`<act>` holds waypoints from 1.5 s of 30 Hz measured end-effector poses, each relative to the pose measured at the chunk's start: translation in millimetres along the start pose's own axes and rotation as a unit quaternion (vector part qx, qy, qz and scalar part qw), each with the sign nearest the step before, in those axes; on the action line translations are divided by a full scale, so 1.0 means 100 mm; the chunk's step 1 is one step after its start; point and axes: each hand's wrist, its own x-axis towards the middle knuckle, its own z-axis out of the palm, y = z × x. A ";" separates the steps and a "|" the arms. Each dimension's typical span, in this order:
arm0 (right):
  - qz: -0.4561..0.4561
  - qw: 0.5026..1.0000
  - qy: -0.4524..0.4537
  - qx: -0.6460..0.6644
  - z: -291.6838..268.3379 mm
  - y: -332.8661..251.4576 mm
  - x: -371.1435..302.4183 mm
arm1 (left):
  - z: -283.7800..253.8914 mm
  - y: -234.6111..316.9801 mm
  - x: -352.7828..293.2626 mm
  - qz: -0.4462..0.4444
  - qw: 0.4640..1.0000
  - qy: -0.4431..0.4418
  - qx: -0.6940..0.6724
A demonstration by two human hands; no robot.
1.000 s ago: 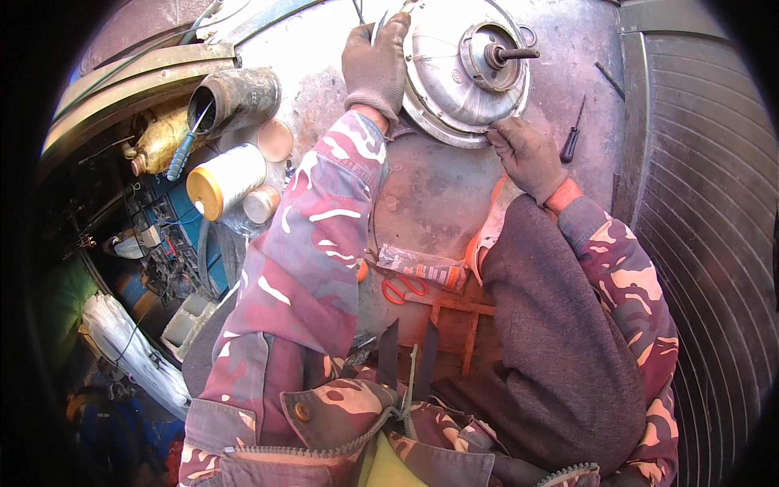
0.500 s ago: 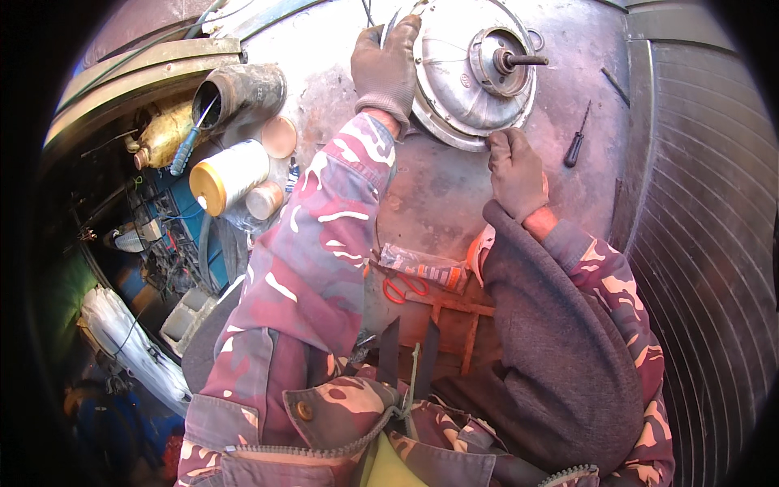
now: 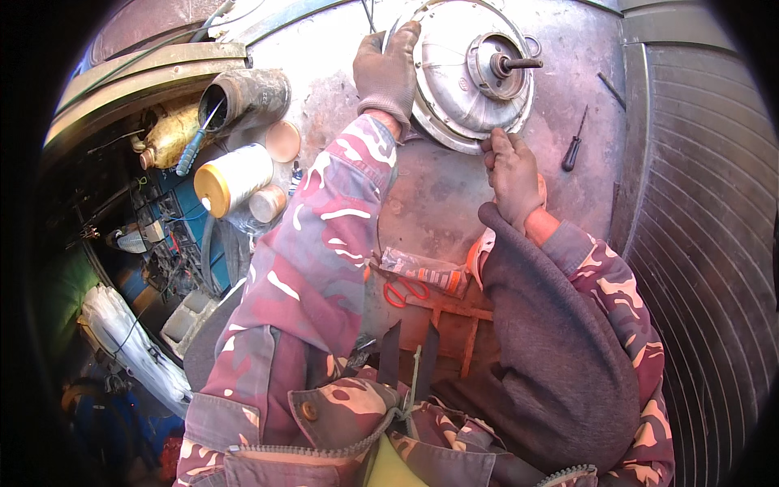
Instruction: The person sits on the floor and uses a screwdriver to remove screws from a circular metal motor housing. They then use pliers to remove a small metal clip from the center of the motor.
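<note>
A round silver metal hub motor (image 3: 445, 77) with a central shaft stands tilted at the far middle of the metal worktop. My left hand (image 3: 385, 79), in a dark glove, is closed round its left rim, the thumb up along the edge. At the lower rim is my gloved right hand (image 3: 514, 174), fingers bent and pressed together against the edge. Whatever small thing may be between these fingertips is hidden. To the right of the motor lies a black-handled screwdriver (image 3: 572, 152), its shank pointing away.
Left of my left arm are a white jar with a yellow lid (image 3: 243, 174), a dark pipe piece (image 3: 264, 93) and a blue-handled screwdriver (image 3: 191, 150). Red-handled scissors (image 3: 395, 294) and a plastic packet (image 3: 418, 266) lie nearer me. A ribbed metal panel (image 3: 706, 187) bounds the right side.
My right hand has shifted slightly and its fingers have rolled at the motor's lower rim. The left hand keeps its grip; the motor sits nearly the same in view.
</note>
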 end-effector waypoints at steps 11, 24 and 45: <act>0.175 0.955 -0.002 0.239 0.11 -0.19 -0.04 | 0.02 -0.03 0.00 0.015 1.000 0.014 -0.001; -0.131 0.975 -0.042 -0.172 -0.25 -0.05 -0.06 | -0.02 -0.05 0.15 0.021 0.999 -0.014 0.032; -0.142 0.970 -0.128 -0.151 -0.48 -0.13 0.09 | -0.04 0.14 0.13 -0.024 0.998 -0.054 0.023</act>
